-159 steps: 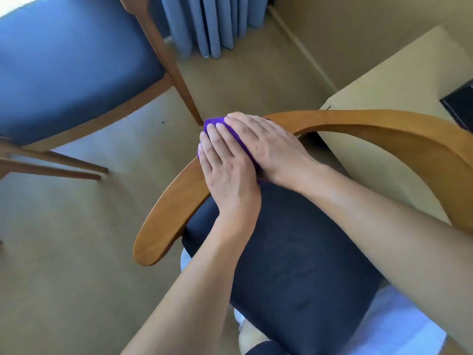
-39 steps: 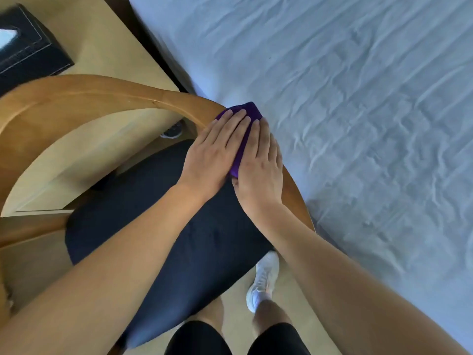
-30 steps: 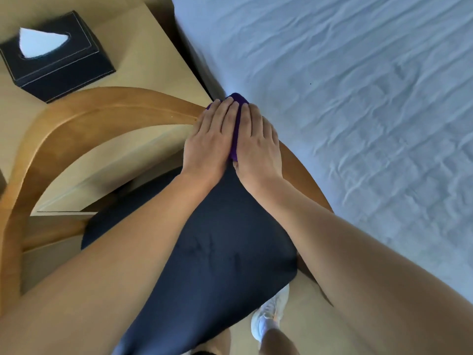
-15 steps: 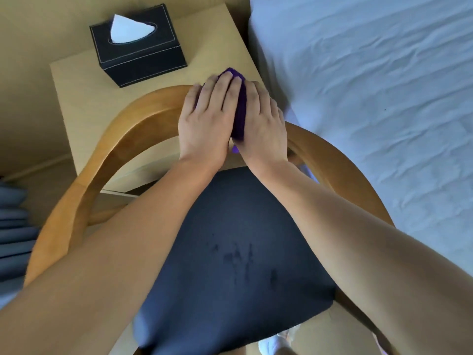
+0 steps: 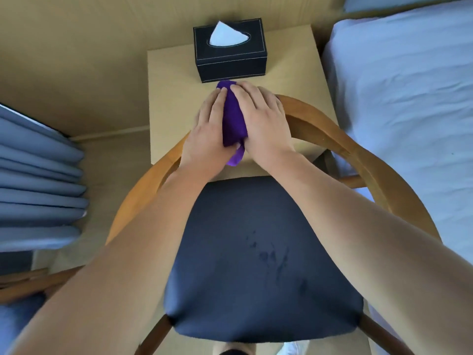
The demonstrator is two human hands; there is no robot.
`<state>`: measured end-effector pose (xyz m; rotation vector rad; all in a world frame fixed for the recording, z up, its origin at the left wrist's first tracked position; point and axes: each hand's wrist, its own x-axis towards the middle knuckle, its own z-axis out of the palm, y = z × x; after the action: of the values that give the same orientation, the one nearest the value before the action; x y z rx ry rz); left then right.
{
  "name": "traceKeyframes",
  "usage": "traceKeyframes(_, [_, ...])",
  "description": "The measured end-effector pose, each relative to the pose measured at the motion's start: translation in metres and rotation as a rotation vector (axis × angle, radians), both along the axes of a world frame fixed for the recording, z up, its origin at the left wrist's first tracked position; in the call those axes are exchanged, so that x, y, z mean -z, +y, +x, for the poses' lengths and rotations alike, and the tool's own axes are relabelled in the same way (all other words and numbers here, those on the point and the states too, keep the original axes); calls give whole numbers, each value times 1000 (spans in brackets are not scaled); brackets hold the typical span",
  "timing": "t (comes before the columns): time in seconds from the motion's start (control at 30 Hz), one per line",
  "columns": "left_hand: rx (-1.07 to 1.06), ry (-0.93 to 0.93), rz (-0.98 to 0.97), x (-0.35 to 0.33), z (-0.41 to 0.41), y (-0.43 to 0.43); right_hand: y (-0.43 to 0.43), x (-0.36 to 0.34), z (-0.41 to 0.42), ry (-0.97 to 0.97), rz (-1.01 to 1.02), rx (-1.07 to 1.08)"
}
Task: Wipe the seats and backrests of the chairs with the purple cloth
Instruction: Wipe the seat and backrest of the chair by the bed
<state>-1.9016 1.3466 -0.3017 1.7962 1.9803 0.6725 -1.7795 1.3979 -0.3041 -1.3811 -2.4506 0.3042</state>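
Observation:
A wooden chair with a curved backrest (image 5: pixel 330 134) and a dark navy seat (image 5: pixel 261 254) stands right below me. The purple cloth (image 5: pixel 233 119) is draped over the top middle of the backrest. My left hand (image 5: pixel 207 129) presses on the cloth's left side and my right hand (image 5: pixel 263 121) presses on its right side, fingers pointing away from me. A strip of cloth shows between the hands and a tail hangs below them. The seat carries a few darker marks right of centre.
A light wooden side table (image 5: pixel 169 80) stands just behind the backrest with a black tissue box (image 5: pixel 230 57) on it. A bed with pale sheets (image 5: pixel 409 103) runs along the right. Blue curtains (image 5: pixel 38 185) hang at the left. Part of another wooden chair (image 5: pixel 23 285) shows at lower left.
Both hands have slid the cloth along the backrest from its right arm round to the top middle. The view has swung so the table and tissue box sit straight ahead.

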Motion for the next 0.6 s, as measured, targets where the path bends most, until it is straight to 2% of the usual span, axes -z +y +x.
traceKeyframes(0.13, [30, -439, 20, -34, 2, -13, -10, -31, 12, 154, -23, 23])
traceKeyframes(0.27, [-117, -725, 43, -81, 16, -35, -31, -75, 33, 321, -5, 39])
traceKeyframes(0.4, [-221, -1040, 33, -131, 34, -63, -55, -120, 64, 347, 90, 44])
traceKeyframes(0.47, [-296, -982, -34, -158, 47, -75, -73, -140, 81, 343, 124, 50])
traceKeyframes(0.53, [-284, -871, -128, -186, 61, -86, -94, -161, 96, 322, 184, 44])
traceKeyframes(0.6, [-289, -854, -110, -212, 74, -100, -115, -182, 109, 258, 201, 18])
